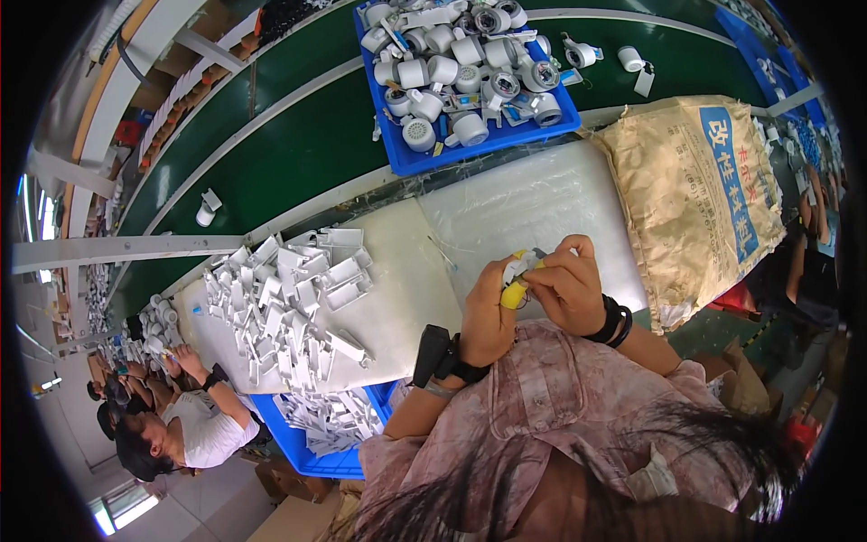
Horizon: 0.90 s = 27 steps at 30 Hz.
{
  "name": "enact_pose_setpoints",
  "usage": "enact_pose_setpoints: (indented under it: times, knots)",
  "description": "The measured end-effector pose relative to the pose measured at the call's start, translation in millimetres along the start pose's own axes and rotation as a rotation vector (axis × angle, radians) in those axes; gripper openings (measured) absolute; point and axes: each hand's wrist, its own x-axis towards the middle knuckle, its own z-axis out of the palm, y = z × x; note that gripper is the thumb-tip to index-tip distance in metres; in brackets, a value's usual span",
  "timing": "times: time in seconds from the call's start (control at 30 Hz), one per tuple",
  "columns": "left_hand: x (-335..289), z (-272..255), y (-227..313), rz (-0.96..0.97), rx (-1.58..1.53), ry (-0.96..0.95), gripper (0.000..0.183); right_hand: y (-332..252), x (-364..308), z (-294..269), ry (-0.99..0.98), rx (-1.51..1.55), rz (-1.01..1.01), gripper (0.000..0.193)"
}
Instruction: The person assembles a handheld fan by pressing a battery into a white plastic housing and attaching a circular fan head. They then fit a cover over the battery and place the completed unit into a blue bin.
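Observation:
In front of my chest, both hands are closed together around a small white and grey part (519,267). My left hand (489,312) grips it from the left, and something yellow (514,295) shows at its thumb. My right hand (571,289) pinches at the part from the right, its fingertips partly covering it. Another bit of yellow is visible between the hands. What exactly the part is cannot be made out, since the fingers hide most of it. Beneath the hands lies a plastic-covered work surface (542,199).
A pile of white plastic clips (280,298) lies to the left, above a blue bin (312,465). Beyond the table, a blue tray (411,161) of white round housings rests by a green conveyor (307,126). On the right stands a paper sack (673,181). A co-worker (212,434) works at left.

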Motion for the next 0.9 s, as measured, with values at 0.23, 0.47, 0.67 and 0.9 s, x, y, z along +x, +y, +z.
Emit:
enact_pose_setpoints:
  times: [0.23, 0.47, 0.67, 0.9]
  knots:
    - [12, -12, 4, -0.145, -0.173, -0.101, 0.025, 10, -1, 3, -0.091, 0.046, 0.013, 0.023]
    - [55, -80, -6, -0.347, -0.317, 0.153, 0.032, 60, 23, -21, -0.115, 0.063, 0.205, 0.018]
    - [123, -194, -49, -0.241, -0.187, 0.475, 0.032, 166, 56, -58, -0.156, -0.075, 0.412, 0.012]
    - [160, -332, -185, -0.319, 0.331, 0.630, 0.040, 316, 110, -33, -0.171, -0.331, 0.430, 0.013]
